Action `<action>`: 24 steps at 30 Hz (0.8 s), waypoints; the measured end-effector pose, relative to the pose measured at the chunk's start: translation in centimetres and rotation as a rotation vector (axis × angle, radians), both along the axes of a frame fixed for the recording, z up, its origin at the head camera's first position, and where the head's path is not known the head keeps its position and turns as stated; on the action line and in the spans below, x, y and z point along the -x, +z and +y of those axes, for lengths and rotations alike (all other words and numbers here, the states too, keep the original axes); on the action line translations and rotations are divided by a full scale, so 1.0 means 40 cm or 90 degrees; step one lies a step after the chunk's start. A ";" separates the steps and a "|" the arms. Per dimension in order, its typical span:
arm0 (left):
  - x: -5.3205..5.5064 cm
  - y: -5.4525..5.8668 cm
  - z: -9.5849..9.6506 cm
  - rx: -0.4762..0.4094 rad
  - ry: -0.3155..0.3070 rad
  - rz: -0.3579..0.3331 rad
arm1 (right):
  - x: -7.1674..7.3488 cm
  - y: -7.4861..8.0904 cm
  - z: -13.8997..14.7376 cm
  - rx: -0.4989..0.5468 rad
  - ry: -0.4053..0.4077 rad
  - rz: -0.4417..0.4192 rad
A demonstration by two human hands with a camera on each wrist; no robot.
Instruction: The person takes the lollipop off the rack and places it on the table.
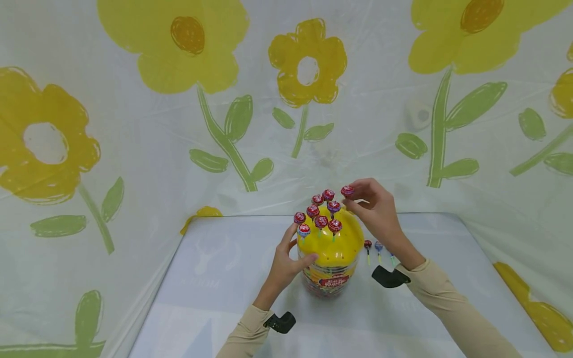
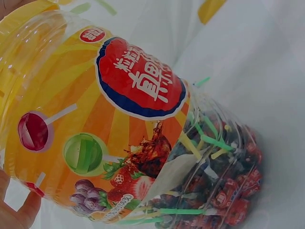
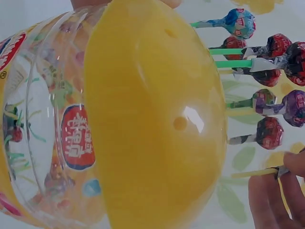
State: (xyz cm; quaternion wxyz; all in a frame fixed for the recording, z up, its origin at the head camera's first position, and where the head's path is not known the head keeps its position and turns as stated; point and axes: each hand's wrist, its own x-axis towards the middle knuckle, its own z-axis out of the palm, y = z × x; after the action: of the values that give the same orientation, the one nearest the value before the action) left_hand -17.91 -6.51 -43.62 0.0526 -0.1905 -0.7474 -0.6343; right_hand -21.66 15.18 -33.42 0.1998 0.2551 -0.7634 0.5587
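A clear plastic candy jar (image 1: 330, 282) with a domed yellow lid (image 1: 337, 252) stands upright on the table. My left hand (image 1: 288, 261) steadies it, thumb on the lid's near side and fingers at its left. Several wrapped lollipops (image 1: 321, 222) stick up from small holes in the lid. At the lid's far right, my right hand (image 1: 378, 209) pinches a red-wrapped lollipop (image 1: 346, 191). Its yellow stick (image 3: 255, 173) points toward the lid, its tip apparently just off the surface. More lollipops (image 2: 224, 198) fill the jar's lower part.
Loose lollipops (image 1: 378, 246) lie on the white table (image 1: 215, 288) right of the jar, partly behind my right wrist. A bare hole (image 3: 180, 124) shows in the lid. Behind the table hangs a flower-printed curtain (image 1: 358, 149).
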 end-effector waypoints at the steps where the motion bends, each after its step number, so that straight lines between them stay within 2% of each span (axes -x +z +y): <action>1: 0.000 0.000 0.000 0.000 0.001 0.000 | -0.007 0.008 0.000 -0.001 0.000 -0.002; 7: -0.002 0.000 0.001 0.004 0.011 0.000 | -0.006 -0.004 0.022 -0.009 -0.014 -0.013; 14: -0.003 0.000 0.001 0.006 0.015 -0.004 | 0.030 -0.069 0.074 0.008 -0.028 -0.051; 24: 0.000 0.000 0.001 -0.001 0.007 0.007 | 0.031 -0.108 0.129 -0.002 -0.067 -0.089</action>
State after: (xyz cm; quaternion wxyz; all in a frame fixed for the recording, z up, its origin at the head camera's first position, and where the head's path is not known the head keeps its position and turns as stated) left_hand -17.91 -6.48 -43.63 0.0606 -0.1900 -0.7478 -0.6333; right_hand -22.92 20.33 -37.74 0.1747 0.1757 -0.7889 0.5624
